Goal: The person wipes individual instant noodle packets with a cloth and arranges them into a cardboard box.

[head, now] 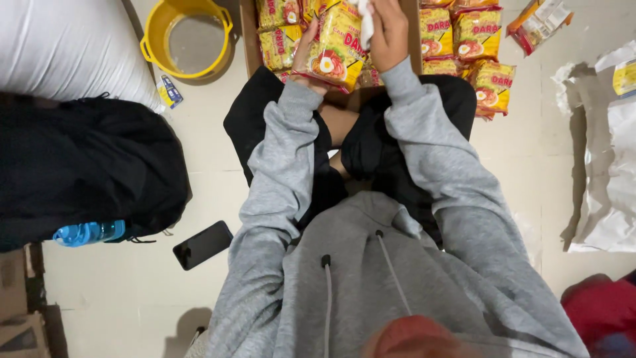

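I sit on the floor in a grey hooded top and black shorts. My left hand (303, 54) grips a yellow instant-noodle packet (338, 48) by its left edge, held over a cardboard box (250, 40). My right hand (388, 30) holds a white cloth (366, 20) against the top of that packet. More yellow noodle packets (278, 45) lie in the box to the left, and several others (477, 33) are stacked at the right of my knees.
A yellow bucket (159, 30) stands at top left beside a white sack (59, 46). A black backpack (86, 166) with a blue bottle (87, 233) sits left. A black phone (203, 244) lies on the floor. White paper (613, 166) spreads at right.
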